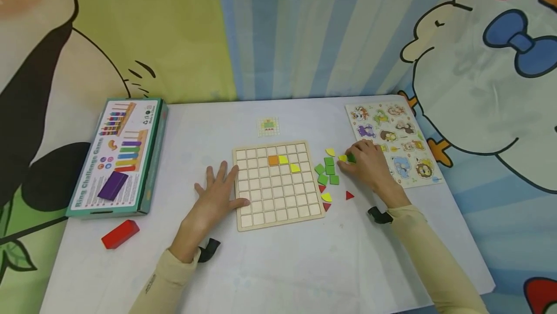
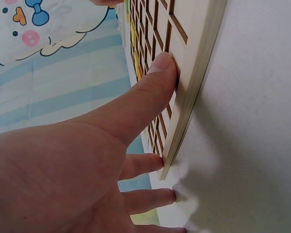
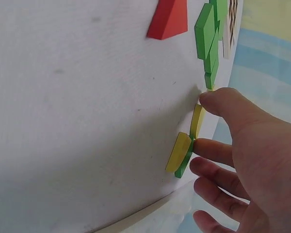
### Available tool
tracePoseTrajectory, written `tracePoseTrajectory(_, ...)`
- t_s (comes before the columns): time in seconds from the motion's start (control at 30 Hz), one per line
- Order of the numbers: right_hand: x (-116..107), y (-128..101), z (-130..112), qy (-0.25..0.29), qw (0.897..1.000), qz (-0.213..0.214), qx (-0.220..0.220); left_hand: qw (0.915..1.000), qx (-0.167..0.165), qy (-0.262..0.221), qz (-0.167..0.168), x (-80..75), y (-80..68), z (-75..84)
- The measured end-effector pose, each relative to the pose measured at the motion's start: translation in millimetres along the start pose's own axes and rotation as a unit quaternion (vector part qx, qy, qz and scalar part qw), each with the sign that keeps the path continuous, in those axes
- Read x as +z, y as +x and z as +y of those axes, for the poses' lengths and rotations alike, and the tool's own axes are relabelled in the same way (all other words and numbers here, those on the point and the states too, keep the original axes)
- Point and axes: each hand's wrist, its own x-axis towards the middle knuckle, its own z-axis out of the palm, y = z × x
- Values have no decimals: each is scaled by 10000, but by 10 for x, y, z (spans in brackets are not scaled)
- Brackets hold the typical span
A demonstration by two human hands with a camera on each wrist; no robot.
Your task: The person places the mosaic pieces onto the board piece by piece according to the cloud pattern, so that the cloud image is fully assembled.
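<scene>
A wooden grid board [image 1: 278, 227] lies on the table, with one orange square [image 1: 273, 160] and two yellow pieces [image 1: 283, 159] in its cells. Fingers spread, my left hand [image 1: 213, 198] is at the board's left edge; its thumb [image 2: 150, 85] rests on the grid. Beyond the board's right side, my right hand [image 1: 370, 166] reaches over loose pieces. A yellow piece [image 3: 197, 121] lies between its thumb and index fingertip, and the index touches near a green piece [image 3: 184, 160] beside another yellow piece [image 3: 178, 151]. Whether the thumb touches the nearer yellow piece is unclear.
Several green squares [image 1: 329, 169] and red triangles [image 1: 349, 195] lie right of the board. A small pattern card [image 1: 268, 126] is behind it. An animal picture board [image 1: 402, 147] stands far right. At left are a game box [image 1: 119, 154] and a red block [image 1: 120, 234].
</scene>
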Motion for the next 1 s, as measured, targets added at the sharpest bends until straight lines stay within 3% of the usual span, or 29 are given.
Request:
tracePoseTrajectory(0.3,48,-11,2,231,9983,430,-328,10000,57,-42,40,-7,-13,12)
tracePoseTrajectory(0.6,75,13,-25,147,9992,271,-256,9999,55,-65,71,-16,-33,18)
tracePoseTrajectory(1.0,30,9,-179,425,9966,520,-488,9999,80,-17,98,-19,-27,24)
